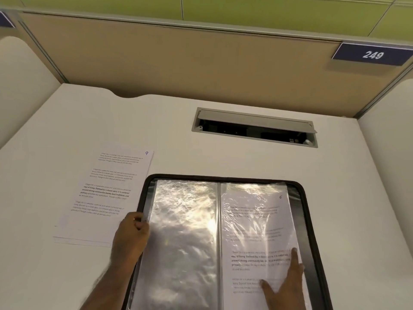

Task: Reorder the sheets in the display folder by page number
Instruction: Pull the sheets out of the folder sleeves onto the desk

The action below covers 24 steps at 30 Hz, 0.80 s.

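Left hand [131, 236] pinches the crinkly plastic sleeve [181, 231] edge; right hand [283, 280] lies spread flat on a sheet [257, 220] numbered maybe 6. Loose sheet [107, 191] beyond the left hand says 9.

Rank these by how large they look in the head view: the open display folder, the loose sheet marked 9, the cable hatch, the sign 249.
1. display folder
2. loose sheet
3. cable hatch
4. sign 249

The hatch and sign lie farther away, so their true sizes stay unsure.
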### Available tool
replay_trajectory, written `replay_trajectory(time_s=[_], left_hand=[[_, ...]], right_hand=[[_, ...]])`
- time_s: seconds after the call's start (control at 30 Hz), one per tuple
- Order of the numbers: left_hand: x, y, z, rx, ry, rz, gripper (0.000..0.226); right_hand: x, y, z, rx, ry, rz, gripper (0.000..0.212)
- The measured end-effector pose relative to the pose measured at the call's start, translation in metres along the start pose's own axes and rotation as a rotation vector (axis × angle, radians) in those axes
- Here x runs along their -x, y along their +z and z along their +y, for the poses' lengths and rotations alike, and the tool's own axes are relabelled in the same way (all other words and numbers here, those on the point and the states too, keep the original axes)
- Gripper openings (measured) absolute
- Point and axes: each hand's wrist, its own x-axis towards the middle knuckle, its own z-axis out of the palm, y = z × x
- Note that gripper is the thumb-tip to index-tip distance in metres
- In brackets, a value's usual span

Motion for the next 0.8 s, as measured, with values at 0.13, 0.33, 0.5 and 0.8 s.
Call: replay_trajectory(time_s=[0.13, 0.33, 0.5, 0.8], left_hand=[[0.003, 0.013, 0.022, 0.056, 0.129, -0.009, 0.021], [0.011, 0.054, 0.085, 0.188, 0.372, -0.263, 0.023], [0.007, 0.096, 0.156, 0.110, 0.648, -0.405, 0.033], [-0.014, 0.143, 0.242, -0.241, 0.727, -0.711, 0.045]], right_hand=[[0.000, -0.030, -0.021, -0.127, 0.066, 0.136, 0.111], [-0.012, -0.090, -0.044, -0.167, 0.083, 0.013, 0.021], [-0.007, -0.108, -0.050, -0.189, 0.102, -0.090, 0.015], [-0.007, -0.105, -0.038, -0.178, 0.098, -0.107, 0.015]])
